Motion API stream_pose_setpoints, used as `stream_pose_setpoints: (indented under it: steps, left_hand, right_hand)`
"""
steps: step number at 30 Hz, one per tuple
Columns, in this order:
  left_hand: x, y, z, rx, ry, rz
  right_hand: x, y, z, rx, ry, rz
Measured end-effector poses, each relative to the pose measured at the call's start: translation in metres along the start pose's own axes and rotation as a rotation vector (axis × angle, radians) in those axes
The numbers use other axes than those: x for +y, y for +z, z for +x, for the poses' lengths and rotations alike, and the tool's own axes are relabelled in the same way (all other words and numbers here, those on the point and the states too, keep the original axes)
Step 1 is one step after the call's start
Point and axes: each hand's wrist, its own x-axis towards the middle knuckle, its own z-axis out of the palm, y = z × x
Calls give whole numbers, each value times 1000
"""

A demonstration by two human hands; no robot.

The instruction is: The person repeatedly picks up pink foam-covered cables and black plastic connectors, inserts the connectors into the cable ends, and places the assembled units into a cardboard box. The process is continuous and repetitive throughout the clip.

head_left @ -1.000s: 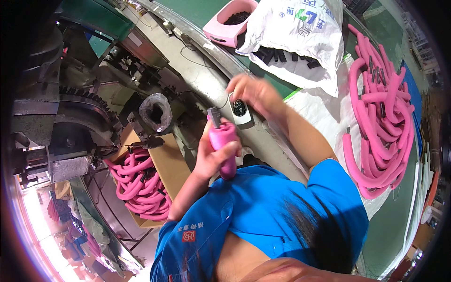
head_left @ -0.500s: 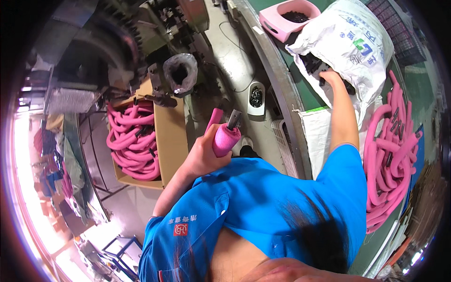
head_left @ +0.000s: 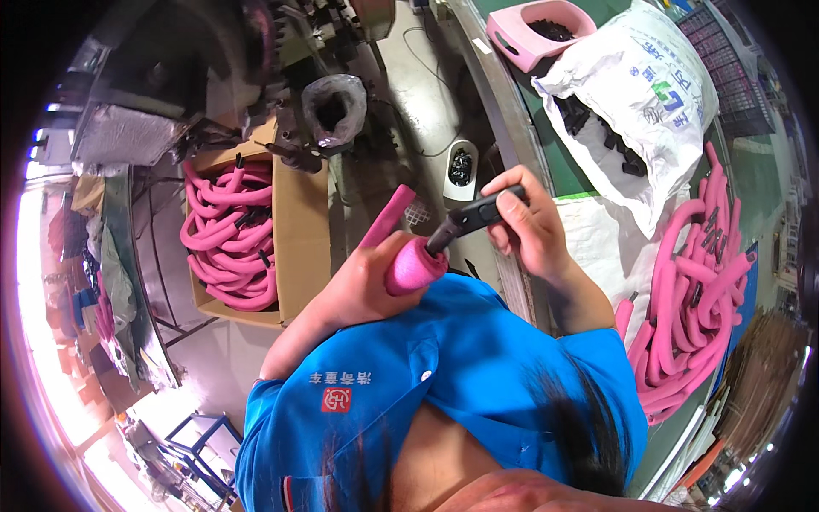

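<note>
My left hand (head_left: 368, 277) is closed around a pink foam-covered tube (head_left: 414, 270), in front of my chest. A dark end piece sticks out of the tube's near end, and another pink length shows beyond my fist. Between thumb and fingers, my right hand (head_left: 536, 224) grips a black plastic piece (head_left: 484, 212), which meets the dark end piece at an angle. Whether the two are joined I cannot tell. To the right, a white woven sack (head_left: 636, 94) lies with its mouth open, showing more black pieces (head_left: 610, 141).
On the left, a cardboard box (head_left: 303, 247) holds several pink tubes (head_left: 230, 230). More pink tubes (head_left: 691, 290) are heaped at the right on the green table (head_left: 567, 166). A pink bin (head_left: 512, 51) stands farther back. A white tray (head_left: 461, 192) of small black parts and machinery (head_left: 333, 51) lie ahead.
My right hand has come out of the sack and moved left, bringing a black plastic piece to the tube's end. My left hand still holds the tube.
</note>
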Motion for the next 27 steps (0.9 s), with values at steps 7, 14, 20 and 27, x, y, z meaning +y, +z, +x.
stream_pose_setpoints:
  steps: [7, 14, 20, 27]
  left_hand:
    - [-12, -13, -23, 56, -61, -38]
    - [-32, -29, -50, -6, -117, -36]
    - [-61, -48, -69, 58, -159, 46]
    - [-97, -116, -57, 59, -243, 75]
  right_hand:
    - [0, 15, 25, 0, 15, 79]
    - [-5, 57, 55, -329, 93, -53]
    - [13, 97, 79, -475, 115, -233]
    - [78, 124, 151, -78, -67, -456]
